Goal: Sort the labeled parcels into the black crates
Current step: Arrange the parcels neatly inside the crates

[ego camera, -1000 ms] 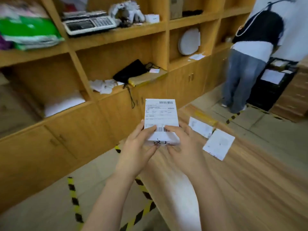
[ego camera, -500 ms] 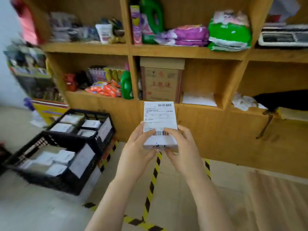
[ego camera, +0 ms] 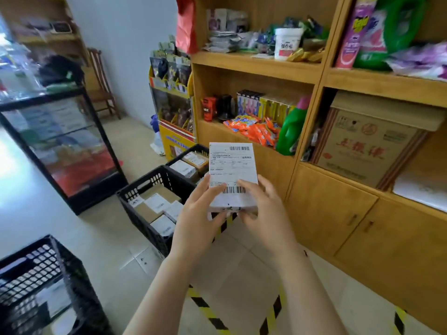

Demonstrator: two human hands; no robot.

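1 parcel [ego camera: 232, 165] in L hand [ego camera: 200, 213] + R hand [ego camera: 263, 213]; 3 black crates [ego camera: 141, 183].

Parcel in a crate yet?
No, the left hand and right hand both grip the labeled parcel in the air, outside the black crates.

Bare forearms [ego camera: 167, 286]; a small dark spot [ego camera: 305, 253] near the right hand [ego camera: 263, 218].

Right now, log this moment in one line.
parcel: held, label up | left hand: grips parcel | right hand: grips parcel | crate: below left, part filled
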